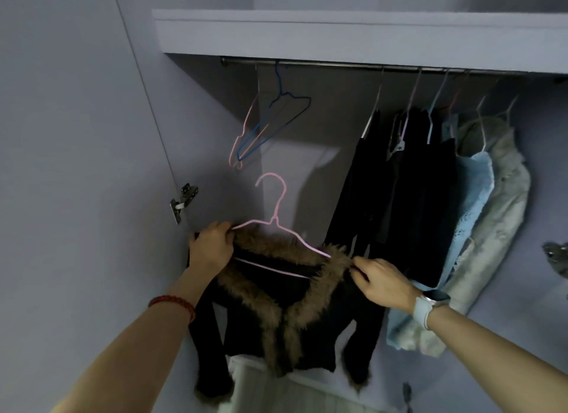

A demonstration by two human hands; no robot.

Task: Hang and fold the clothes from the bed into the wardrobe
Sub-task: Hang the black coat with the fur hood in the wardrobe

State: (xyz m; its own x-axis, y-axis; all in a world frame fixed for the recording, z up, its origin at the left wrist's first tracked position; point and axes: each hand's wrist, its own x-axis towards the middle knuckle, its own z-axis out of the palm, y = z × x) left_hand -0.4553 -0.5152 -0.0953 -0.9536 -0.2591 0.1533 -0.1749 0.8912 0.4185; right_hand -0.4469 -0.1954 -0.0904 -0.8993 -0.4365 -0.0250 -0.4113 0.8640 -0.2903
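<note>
Black knit with a brown fur collar, the jacket (285, 308) is hanging on a pink wire hanger (276, 225) that both hands are holding up in front of the open wardrobe (353, 34), below the rail (338, 64) and not hooked on it. The left hand (212, 248) is gripping the left shoulder of the jacket where the hanger's end meets the fur, its fingers curled round them. The right hand (384, 282) is pinching the right end of the fur collar between thumb and fingertips. A red bead bracelet (175, 303) is sitting on the left wrist and a pale-strapped smartwatch (430, 305) on the right. The jacket's fur-cuffed sleeves are dangling down on either side. On the far rail, an empty blue hanger (276, 120) and an empty pink hanger (242, 135) are hanging at the left, tangled together. Further right, dark garments (399, 197) are hanging beside a light blue lace top (470, 203) and a pale grey-green garment (501, 215). A metal hinge (183, 202) is showing on the left door edge.
</note>
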